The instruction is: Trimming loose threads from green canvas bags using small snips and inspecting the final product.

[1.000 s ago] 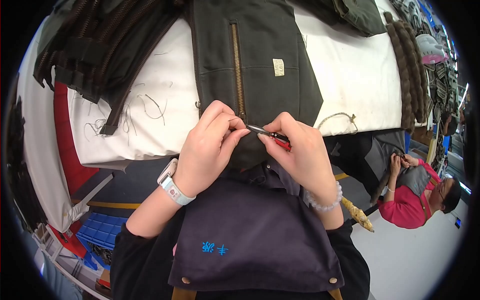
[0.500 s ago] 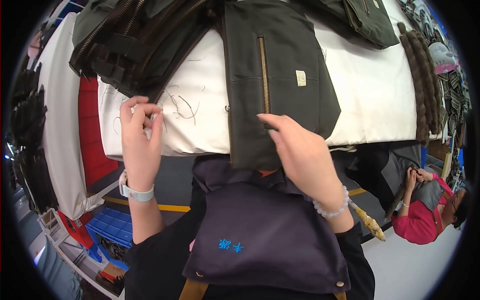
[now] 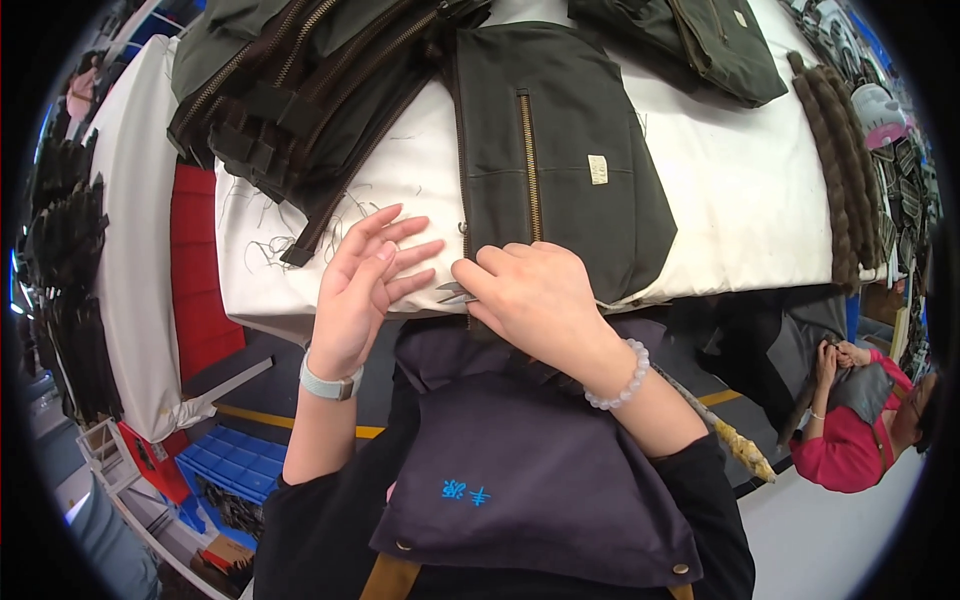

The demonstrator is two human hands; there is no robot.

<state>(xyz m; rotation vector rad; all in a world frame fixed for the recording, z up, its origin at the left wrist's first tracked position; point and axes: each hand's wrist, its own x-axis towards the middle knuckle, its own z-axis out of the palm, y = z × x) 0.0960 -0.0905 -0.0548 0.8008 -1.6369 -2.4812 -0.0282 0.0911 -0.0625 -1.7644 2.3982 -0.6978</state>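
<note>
A dark green bag [image 3: 620, 225] with a brass zipper [image 3: 530, 160] down its front and a small pale label lies flat before me, one end at the table's near edge. My right hand [image 3: 535, 300] rests over its lower left corner, fingers curled around small thread snips [image 3: 455, 293]. Their metal blades poke out to the left, beside the bag's zippered edge; the rest is hidden in the palm. Just left of the blades hovers my left hand [image 3: 365, 285], fingers spread and holding nothing. Loose threads [image 3: 270, 252] are scattered on the white table cover beyond it.
Another bag [image 3: 310, 110] with several zippers and dark straps lies at the far left of the white-covered table [image 3: 745, 210]. A third bag [image 3: 700, 50] is at the far right, near brown furry strips [image 3: 840, 170]. A person in pink [image 3: 845, 440] sits at right. A blue crate [image 3: 235, 460] stands lower left.
My left hand has moved right and its fingers have spread. My right hand has shifted left and down to the bag's corner, where the snips' blades now show. The view has shifted slightly.
</note>
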